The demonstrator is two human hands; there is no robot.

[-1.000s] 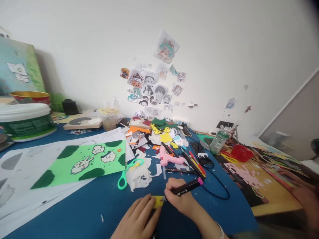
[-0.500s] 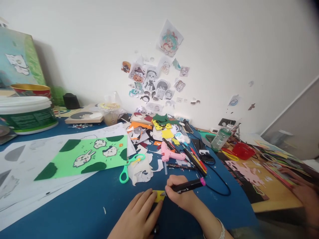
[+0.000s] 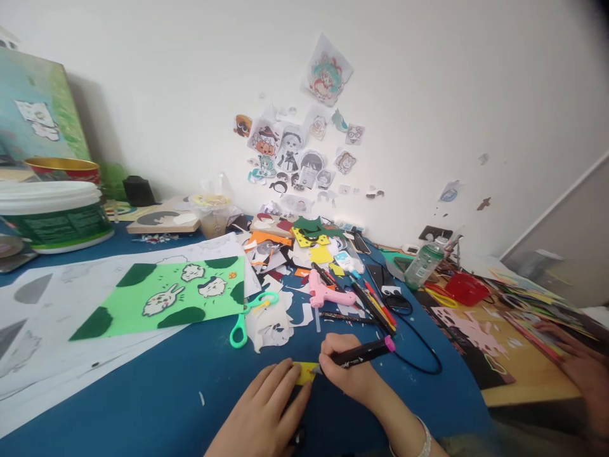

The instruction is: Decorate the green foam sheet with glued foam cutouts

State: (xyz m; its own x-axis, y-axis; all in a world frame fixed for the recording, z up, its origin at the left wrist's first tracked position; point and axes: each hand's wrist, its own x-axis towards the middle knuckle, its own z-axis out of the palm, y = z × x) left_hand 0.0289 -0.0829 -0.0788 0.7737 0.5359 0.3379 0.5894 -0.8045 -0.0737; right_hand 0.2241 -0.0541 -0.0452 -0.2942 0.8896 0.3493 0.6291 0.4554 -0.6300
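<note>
A small piece of yellow paper [image 3: 304, 373] lies on the blue table, with short reddish marks on it. My left hand [image 3: 266, 406] rests flat, fingers stretched and thumb apart, pressing the paper from the left. In my right hand [image 3: 349, 371] is a black marker with a pink end [image 3: 364, 353], its tip at the right edge of the paper. A small dark object [image 3: 299, 437] shows partly beneath my left hand. Beyond my hands are teal scissors [image 3: 239, 330], a pink glue gun [image 3: 328, 291] and several pens [image 3: 375, 308].
A green sheet with white characters [image 3: 166, 295] lies at left on large printed papers [image 3: 42, 355]. Paper scraps [image 3: 318, 254] pile up at the back. A bottle [image 3: 423, 266] and a black cable [image 3: 428, 367] are at right. Another person's hand [image 3: 566, 346] is at far right.
The marker tip has moved slightly right on the yellow paper, and reddish marks now show beside it. My left hand holds its place. The view has shifted slightly.
</note>
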